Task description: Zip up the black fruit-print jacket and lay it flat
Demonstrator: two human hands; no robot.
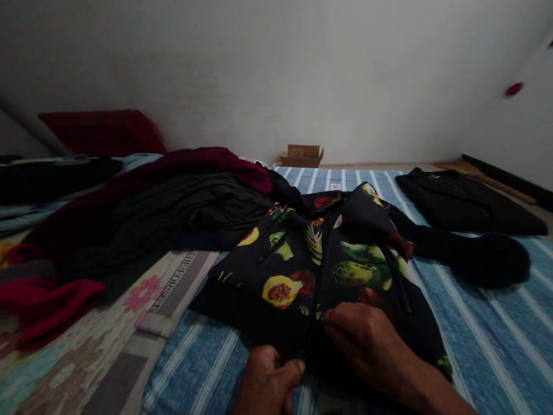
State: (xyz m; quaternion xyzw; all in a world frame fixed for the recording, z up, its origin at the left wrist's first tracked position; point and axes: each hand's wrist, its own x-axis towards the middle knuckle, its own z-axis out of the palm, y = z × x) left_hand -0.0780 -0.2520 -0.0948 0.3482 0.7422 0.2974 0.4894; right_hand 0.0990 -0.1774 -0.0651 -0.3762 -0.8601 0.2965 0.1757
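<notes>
A black jacket (280, 291) printed with fruit and vegetables lies front up, its front zipper (320, 271) running down the middle. At the bottom hem, beside the zipper's lower end, my left hand (270, 377) pinches the jacket between thumb and forefinger. My right hand (371, 340) is a little higher, its fingers closed at the jacket's front just right of the zipper line; whether they hold a zipper pull is hidden. One dark sleeve (466, 251) stretches out to the right.
Left lies a heap of clothes with a dark green garment (185, 207) and a maroon one (216, 158). A folded dark garment (466, 202) rests at right on the striped blue sheet (185, 357). A cardboard box (302, 155) stands by the wall.
</notes>
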